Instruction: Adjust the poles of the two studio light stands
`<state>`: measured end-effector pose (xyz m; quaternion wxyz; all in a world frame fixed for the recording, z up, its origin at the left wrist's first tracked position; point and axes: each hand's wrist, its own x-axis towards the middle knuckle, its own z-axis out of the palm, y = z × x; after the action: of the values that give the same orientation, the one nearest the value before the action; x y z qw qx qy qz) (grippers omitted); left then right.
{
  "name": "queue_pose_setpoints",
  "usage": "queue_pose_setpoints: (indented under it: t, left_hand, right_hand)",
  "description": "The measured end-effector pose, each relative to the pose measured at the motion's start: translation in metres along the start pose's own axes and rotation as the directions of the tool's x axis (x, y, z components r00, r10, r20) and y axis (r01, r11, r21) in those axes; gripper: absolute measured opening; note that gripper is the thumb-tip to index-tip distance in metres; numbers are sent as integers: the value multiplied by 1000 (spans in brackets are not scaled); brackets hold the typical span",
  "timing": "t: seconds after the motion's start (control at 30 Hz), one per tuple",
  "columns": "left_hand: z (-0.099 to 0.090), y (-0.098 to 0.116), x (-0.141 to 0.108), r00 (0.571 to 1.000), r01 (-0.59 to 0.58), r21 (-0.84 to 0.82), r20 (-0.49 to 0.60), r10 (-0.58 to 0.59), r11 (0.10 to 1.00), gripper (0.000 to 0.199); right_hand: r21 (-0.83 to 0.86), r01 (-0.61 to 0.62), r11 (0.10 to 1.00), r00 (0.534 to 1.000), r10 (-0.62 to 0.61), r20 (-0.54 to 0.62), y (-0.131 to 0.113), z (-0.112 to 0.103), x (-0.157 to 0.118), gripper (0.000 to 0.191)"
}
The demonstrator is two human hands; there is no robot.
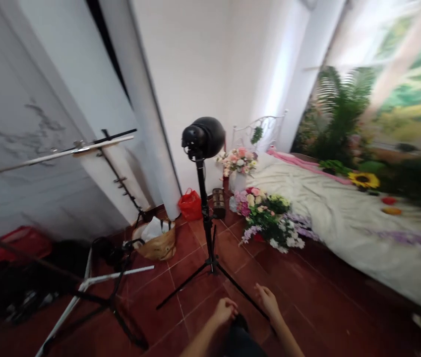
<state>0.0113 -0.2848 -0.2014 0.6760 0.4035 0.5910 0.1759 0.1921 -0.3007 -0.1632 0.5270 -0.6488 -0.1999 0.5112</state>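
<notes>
At far left a white stand (pixel 84 286) spreads its legs over the floor (pixel 195 322), so anything shifted that way would need care not to snag. Next come a basket (pixel 161 246) and a red bag (pixel 191 206), both near the tripod (pixel 208 228), which stands upright on the tiles ahead of the hands. It carries a bulky black lamp (pixel 205 138) at its top; I judge it top-heavy, best steadied by the pole and handled slowly with its legs spread.

The left hand (pixel 225 311) has its fingers curled in; whether its grip encloses anything small, I cannot tell. One tripod leg runs between the hands, so wrists and feet should stay clear of it. The right hand (pixel 266 299) has a loose, fairly wide grip with nothing seen in it, near that leg; contact is unclear. Using both hands on the pole would give better control than one.

Further right, flowers (pixel 270 213) crowd the floor beside the bed (pixel 344 218), leaving little slack for swinging the tripod that way.
</notes>
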Motion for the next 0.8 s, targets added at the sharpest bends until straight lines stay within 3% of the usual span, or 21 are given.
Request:
queue_pose_setpoints:
  t: [0.17, 0.27, 0.4, 0.63, 0.73, 0.8]
  left_hand:
    - [50, -35, -28, 975, -16, 184, 222, -25, 983, 9]
    - [82, -43, -43, 926, -88, 260, 377, -17, 961, 7]
    - [136, -41, -65, 838, -215, 320, 546, 6, 923, 6]
    - [265, -5, -115, 599, -466, 185, 785, 155, 865, 13]
    - [332, 18, -141, 496, -597, 83, 820, 285, 798, 18]
    - [381, 31, -161, 456, -667, 33, 809, 372, 745, 26]
  right_hand:
    - [131, -58, 990, 946, 96, -311, 63, -68, -91, 43]
    - [216, -59, 975, 864, 158, -477, 77, -100, -145, 44]
    - [319, 68, 945, 767, 155, -623, 80, -141, -206, 46]
    - [362, 254, 897, 642, 123, -757, 76, -224, -277, 47]
    - [318, 298, 900, 610, 77, -789, 68, -270, -298, 46]
    - [285, 323, 903, 599, 38, -800, 61, -306, -309, 45]
